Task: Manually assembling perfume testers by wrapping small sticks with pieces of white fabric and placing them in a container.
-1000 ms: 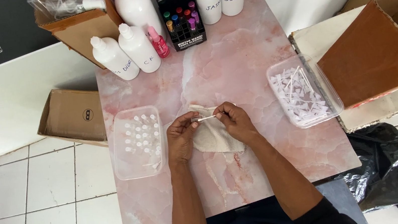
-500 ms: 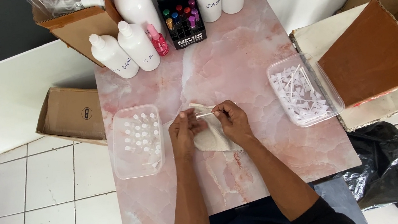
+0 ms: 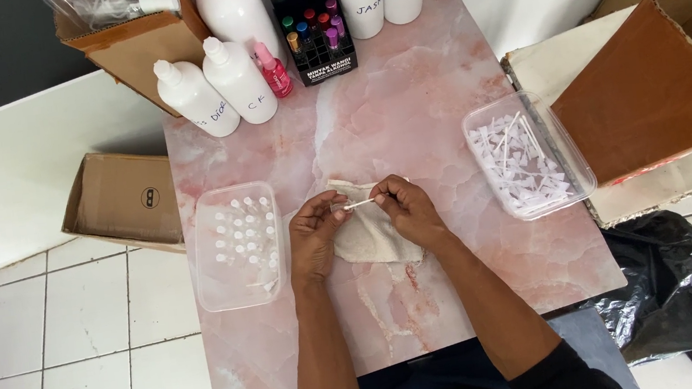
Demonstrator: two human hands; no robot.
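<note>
Over the beige cloth (image 3: 373,235) at table (image 3: 439,95) centre, left hand (image 3: 314,241) and right hand (image 3: 405,211) are pinching 1 thin white tube (image 3: 358,205) by its ends, apparently light, bendable, best gripped near the tips.

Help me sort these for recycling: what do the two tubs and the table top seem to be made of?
Left tub and right tub: thin clear plastic, likely, since their contents show through the glossy walls. Table top: pink with white veins like marble, smooth with a soft sheen; it may be stone or a printed laminate.
</note>
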